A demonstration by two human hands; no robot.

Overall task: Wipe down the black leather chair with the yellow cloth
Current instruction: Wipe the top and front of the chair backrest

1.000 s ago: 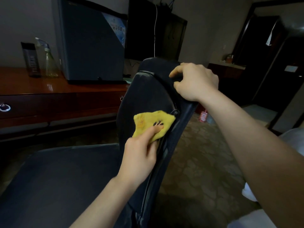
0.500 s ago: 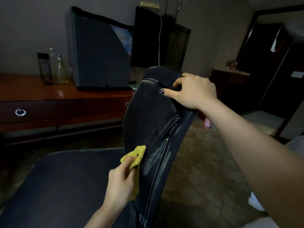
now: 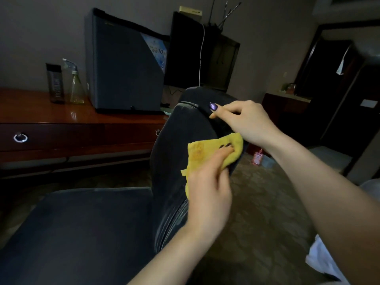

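The black leather chair (image 3: 181,140) fills the lower middle, its backrest upright and its seat (image 3: 86,229) stretching to the lower left. My left hand (image 3: 207,188) grips the yellow cloth (image 3: 207,151) and presses it against the backrest's right edge, fingers over the cloth. My right hand (image 3: 244,120) holds the top of the backrest, thumb on the front face and fingers curled behind it. The cloth sits just below my right wrist.
A wooden desk (image 3: 51,128) with drawers stands behind the chair at left, carrying a spray bottle (image 3: 76,85), a dark box (image 3: 54,83) and a small fridge (image 3: 125,68). A dark TV (image 3: 203,58) hangs behind. A pink bottle (image 3: 258,157) stands on the patterned floor (image 3: 257,212).
My left hand has swept the cloth from low on the backrest up to its upper right edge. My right hand keeps its hold on the backrest top.
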